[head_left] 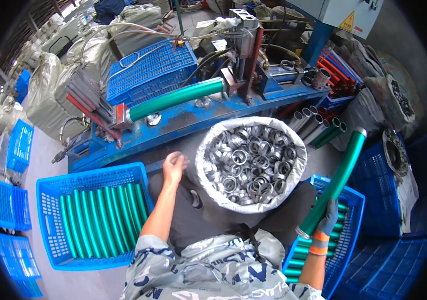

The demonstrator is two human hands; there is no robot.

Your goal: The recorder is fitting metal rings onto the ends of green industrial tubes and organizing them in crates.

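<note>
My right hand (328, 220), in a grey and orange glove, grips a long shiny green tube (341, 180) near its lower end. The tube is tilted, with a silver ring at each end, above the blue crate (357, 220) of green tubes on the right. My bare left hand (175, 163) hovers left of a white-lined round container (201, 165) full of silver metal rings (253, 162). Its fingers are loosely bent and apart, with nothing visible in them. Another green tube (176, 100) lies across the blue machine bench (173, 125), between two end fixtures.
A blue crate (48, 215) of green tubes stands on the left floor. An upside-down blue crate (151, 70) sits behind the bench. Bare and green tubes (318, 125) lean at the bench's right end. A grey electrical box (333, 15) hangs above. Blue crates (3, 200) line the far left.
</note>
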